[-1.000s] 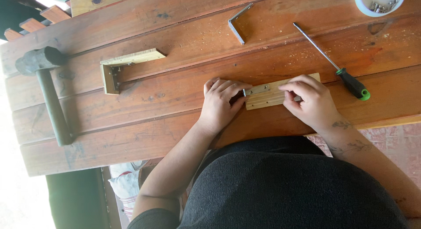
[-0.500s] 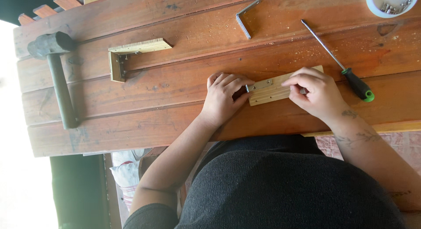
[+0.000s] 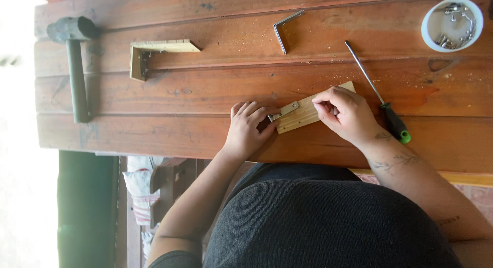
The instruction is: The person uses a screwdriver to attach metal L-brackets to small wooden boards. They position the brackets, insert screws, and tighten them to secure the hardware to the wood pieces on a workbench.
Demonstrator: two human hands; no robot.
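Observation:
A small pale wooden slat lies on the reddish wooden table in front of me. A metal corner bracket rests on its left end. My left hand has its fingers curled against that bracket and the slat's end. My right hand pinches the slat's right part from above, fingers closed on it.
A green-handled screwdriver lies right of my right hand. A white cup of metal hardware stands at the far right. A loose metal bracket, an L-shaped wooden piece and a mallet lie farther away.
The view has shifted a little; both hands stay on the slat and bracket, with only small finger movements.

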